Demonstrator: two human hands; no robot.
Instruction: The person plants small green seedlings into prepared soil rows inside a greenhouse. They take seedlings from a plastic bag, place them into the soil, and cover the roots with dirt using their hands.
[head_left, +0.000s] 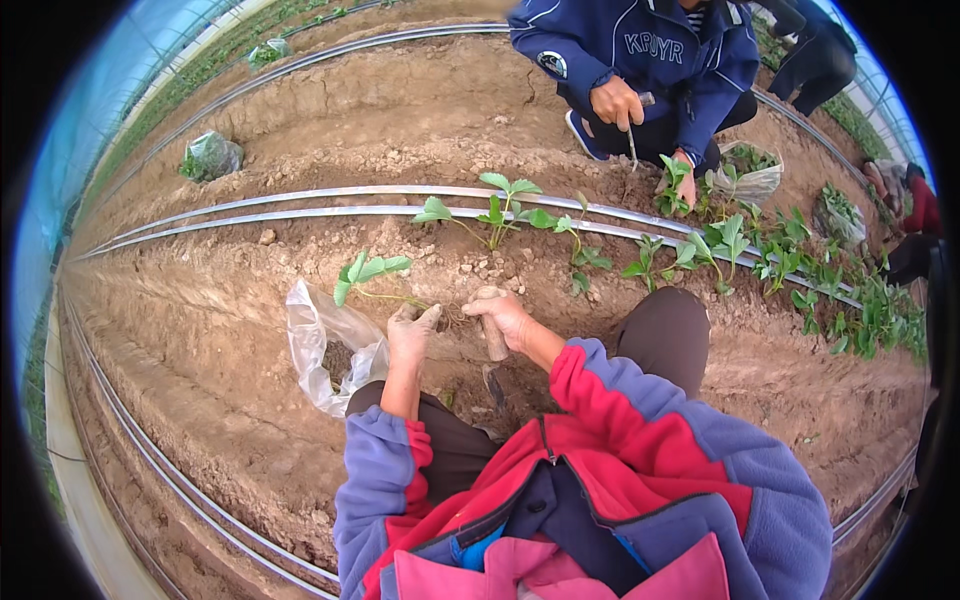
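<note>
In my left hand (411, 334) is a strawberry seedling (371, 271), gripped near its roots, its leaves pointing to the upper left. Close on its right, my right hand (501, 315) is closed around the wooden handle of a small hand tool (493, 337); a dark blade points down towards my lap. The seedling's roots hang between the two hands. Beside my left hand an opened clear plastic bag (330, 349) lies on the soil, with dark matter inside. Just beyond my hands a strawberry plant (496, 214) stands in the bed.
Two drip lines (375, 211) run across the soil bed. More strawberry plants (724, 247) stand to the right. Across the bed a co-worker in a blue jacket (637, 60) holds a hand tool and touches a plant. Plant bags (212, 156) sit on the soil; other people are at the right.
</note>
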